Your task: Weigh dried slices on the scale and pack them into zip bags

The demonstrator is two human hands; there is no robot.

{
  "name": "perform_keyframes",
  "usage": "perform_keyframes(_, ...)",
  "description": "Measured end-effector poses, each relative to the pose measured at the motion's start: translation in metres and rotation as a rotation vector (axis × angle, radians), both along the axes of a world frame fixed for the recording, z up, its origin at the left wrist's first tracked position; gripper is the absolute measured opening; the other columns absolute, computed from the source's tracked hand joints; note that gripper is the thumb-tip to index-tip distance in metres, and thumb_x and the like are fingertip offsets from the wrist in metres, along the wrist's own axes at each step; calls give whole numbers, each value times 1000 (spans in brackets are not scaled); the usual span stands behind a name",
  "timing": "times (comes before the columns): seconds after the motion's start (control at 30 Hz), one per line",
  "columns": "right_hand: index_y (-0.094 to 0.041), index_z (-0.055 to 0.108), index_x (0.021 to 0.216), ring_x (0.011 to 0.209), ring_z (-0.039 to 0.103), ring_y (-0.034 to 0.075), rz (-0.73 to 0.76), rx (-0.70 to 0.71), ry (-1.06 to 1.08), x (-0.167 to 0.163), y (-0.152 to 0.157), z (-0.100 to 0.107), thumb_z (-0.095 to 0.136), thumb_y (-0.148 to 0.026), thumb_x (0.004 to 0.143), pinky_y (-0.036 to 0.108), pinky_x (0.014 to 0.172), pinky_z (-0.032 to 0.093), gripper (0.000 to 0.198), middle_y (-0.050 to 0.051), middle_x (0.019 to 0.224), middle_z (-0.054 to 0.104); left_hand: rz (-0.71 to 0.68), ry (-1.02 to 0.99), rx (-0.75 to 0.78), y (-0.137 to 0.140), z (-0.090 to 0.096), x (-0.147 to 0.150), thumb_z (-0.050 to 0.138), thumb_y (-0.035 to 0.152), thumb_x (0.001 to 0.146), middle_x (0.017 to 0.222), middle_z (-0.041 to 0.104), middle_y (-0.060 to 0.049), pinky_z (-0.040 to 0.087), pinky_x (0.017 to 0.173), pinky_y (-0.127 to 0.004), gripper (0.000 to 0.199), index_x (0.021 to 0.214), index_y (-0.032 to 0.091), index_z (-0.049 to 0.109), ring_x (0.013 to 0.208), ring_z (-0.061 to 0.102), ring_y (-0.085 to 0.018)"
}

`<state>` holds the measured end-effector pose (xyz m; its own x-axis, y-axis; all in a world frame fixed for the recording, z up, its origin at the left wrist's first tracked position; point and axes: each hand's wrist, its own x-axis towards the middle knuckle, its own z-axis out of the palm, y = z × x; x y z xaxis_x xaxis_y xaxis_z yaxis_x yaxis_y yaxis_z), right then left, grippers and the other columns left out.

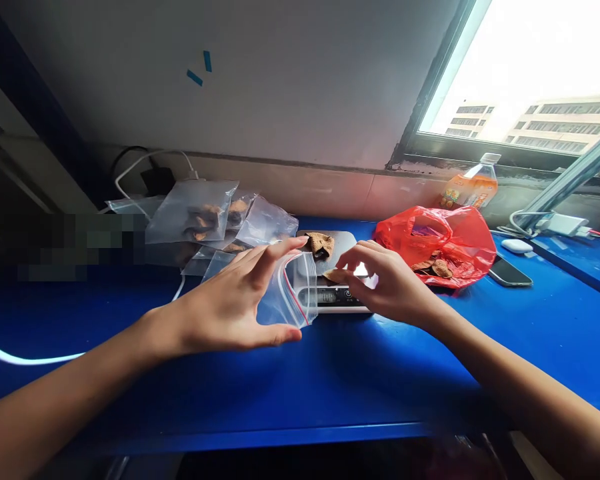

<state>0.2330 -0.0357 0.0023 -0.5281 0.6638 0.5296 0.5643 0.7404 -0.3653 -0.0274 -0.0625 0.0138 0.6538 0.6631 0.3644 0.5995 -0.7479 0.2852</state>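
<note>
My left hand holds a clear zip-lock bag with a red seal line, thumb and fingers spread wide at its mouth. The bag's opening faces right. Just beyond that opening, my right hand pinches a thin, dried brown piece that looks like peel. Both hands are over a kitchen scale with a steel plate and a dark display along its front. Another curled dried piece lies on the plate. The digits on the display are too blurred to read.
Several clear bags with brown pieces are piled behind my left hand. A red plastic bag holding more dried pieces stands at the right. Beyond it are an orange drink bottle, a phone, a white earphone case and a charger.
</note>
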Motion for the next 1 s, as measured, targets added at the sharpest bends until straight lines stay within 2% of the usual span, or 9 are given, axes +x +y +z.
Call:
perform_keyframes(0.1,-20,61,92,83,61,16,32,30,39,-18,-17,8,60,-11,85,28,72,50,11,3,89,66,-13,-23,-21,1,-1,0,77,43,77,157,32,-16,39,113,-55,101,151,31,10,140,41,-35)
perform_keyframes(0.17,-20,60,102,91,62,18,16,82,65,-27,-17,8,62,-17,88,32,79,52,15,6,100,67,-35,-46,-36,3,-3,0,76,43,77,158,30,-14,44,109,-53,100,151,33,10,140,40,-35)
perform_keyframes(0.27,-20,56,117,104,62,23,-42,162,100,-29,6,0,62,-25,87,41,89,51,31,11,116,66,-35,-90,-39,4,-5,0,77,43,76,158,31,-14,51,102,-52,101,151,37,10,139,42,-37)
perform_keyframes(0.37,-16,55,125,121,55,29,-85,165,50,-18,41,-11,64,-28,84,51,102,45,43,16,126,63,-28,-89,-16,6,-6,1,77,38,76,156,34,-15,43,108,-58,101,151,37,10,138,43,-37)
perform_keyframes(0.43,-18,58,123,120,57,27,-34,110,-40,-12,57,-17,64,-27,83,53,110,37,41,12,123,66,-39,-86,-26,7,-7,1,77,35,76,156,33,-15,41,110,-59,100,151,37,10,138,43,-36)
perform_keyframes(0.5,-20,64,113,108,62,24,-4,61,-87,-8,62,-18,62,-25,84,51,110,38,29,7,111,71,-48,-84,-44,8,-8,1,76,36,76,157,31,-14,43,109,-58,99,151,37,11,137,44,-36)
perform_keyframes(0.67,-19,67,99,98,60,23,-42,50,-83,3,39,-6,63,-24,82,42,92,47,19,8,101,71,-12,-54,-66,9,-7,-1,76,44,77,157,32,-14,44,107,-58,100,151,39,10,137,44,-40)
perform_keyframes(0.83,-21,63,119,97,59,21,204,63,-83,9,0,13,65,-19,80,38,88,49,39,6,101,68,21,-38,8,4,-8,1,74,47,78,157,32,-15,35,111,-64,100,151,36,6,139,40,-39)
perform_keyframes(1.0,-25,61,125,102,60,23,208,136,-112,-5,-17,15,63,-21,83,43,93,48,42,7,105,68,43,-15,6,-1,-10,7,74,45,80,157,31,-17,33,112,-62,98,150,34,7,142,37,-36)
